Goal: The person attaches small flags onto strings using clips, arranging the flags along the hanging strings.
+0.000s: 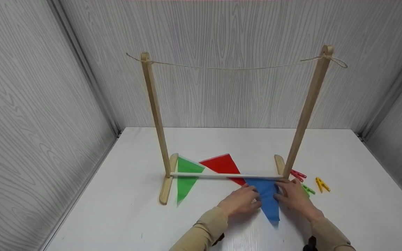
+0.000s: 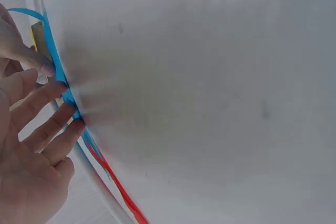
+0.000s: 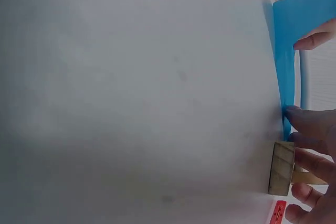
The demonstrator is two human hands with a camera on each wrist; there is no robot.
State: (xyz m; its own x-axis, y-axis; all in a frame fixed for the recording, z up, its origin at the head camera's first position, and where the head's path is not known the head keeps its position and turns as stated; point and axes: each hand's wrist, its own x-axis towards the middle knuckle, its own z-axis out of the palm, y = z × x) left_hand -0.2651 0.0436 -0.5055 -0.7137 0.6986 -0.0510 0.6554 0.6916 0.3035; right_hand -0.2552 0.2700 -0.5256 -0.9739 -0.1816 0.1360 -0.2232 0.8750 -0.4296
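Note:
A blue triangular pennant (image 1: pixel 269 197) lies on the table at the right end of the wooden frame. At its left edge, my left hand (image 1: pixel 242 201) touches it with fairly straight fingertips, also visible in the left wrist view. My right hand (image 1: pixel 294 196) touches the pennant's right edge with thumb and fingers, close to the frame's right foot (image 3: pixel 282 169). In the right wrist view the blue cloth (image 3: pixel 299 19) bends upward. A red pennant (image 1: pixel 222 164) and a green pennant (image 1: pixel 187 172) lie to the left, under the white crossbar (image 1: pixel 218 175).
Two wooden posts, left (image 1: pixel 155 111) and right (image 1: pixel 307 108), carry a string (image 1: pixel 237 68) tied across their tops. Right of the frame lie red (image 1: pixel 299 175), green (image 1: pixel 307 189) and yellow (image 1: pixel 322 184) clothespins. Panelled walls stand behind and at both sides.

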